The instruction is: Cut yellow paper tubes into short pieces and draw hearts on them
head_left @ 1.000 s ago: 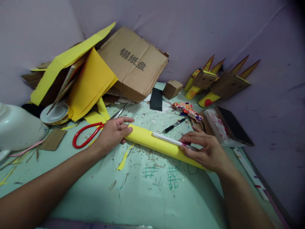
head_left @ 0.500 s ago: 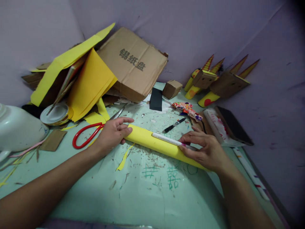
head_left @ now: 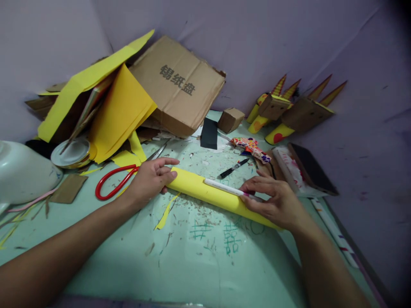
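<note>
Across mid worktop [head_left: 180,273], a smooth yellow paper roll [head_left: 195,188] is pinched at its L end by the left hand [head_left: 157,176]; a slim white marker [head_left: 223,187] is gripped against its top by the right hand [head_left: 271,197], hands well apart. Most room is left btwn roll & near edge, w/ green scribbles [head_left: 201,231] there. Red-handled scissors [head_left: 98,188] are part-hidden; behind, a creased cardboard box [head_left: 180,92] is tilted.
</note>
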A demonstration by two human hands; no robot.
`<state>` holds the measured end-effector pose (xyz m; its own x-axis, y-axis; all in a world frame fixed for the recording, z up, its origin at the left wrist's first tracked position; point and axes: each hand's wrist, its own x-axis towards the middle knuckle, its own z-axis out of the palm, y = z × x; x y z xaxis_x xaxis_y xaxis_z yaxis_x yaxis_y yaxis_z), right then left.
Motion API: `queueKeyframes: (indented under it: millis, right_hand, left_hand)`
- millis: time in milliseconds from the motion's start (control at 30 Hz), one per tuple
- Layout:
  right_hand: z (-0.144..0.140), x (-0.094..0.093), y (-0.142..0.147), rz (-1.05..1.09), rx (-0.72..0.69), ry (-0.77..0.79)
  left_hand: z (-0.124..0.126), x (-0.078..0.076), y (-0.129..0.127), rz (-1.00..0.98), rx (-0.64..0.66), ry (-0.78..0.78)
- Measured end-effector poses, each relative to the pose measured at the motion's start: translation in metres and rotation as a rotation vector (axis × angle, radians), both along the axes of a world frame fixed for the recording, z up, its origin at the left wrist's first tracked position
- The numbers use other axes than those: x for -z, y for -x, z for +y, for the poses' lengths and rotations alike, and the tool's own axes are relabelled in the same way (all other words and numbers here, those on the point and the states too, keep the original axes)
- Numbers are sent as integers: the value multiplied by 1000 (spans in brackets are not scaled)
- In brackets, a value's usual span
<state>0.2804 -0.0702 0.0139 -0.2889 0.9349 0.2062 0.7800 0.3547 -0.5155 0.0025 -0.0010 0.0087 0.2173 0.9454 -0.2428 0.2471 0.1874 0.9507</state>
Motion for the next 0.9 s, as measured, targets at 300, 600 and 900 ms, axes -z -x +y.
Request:
queueKeyframes:
  millis: [300,600,900]
  right_hand:
    - [0,0,3,46,4,8]
    - [-2,3,4,53,41,0]
    - [-3,4,3,40,29,-11]
  left_hand:
    - [2,4,0,36,-22,-5]
    - [1,4,0,29,-17,-14]
    - [0,1,-1,29,-31,-4]
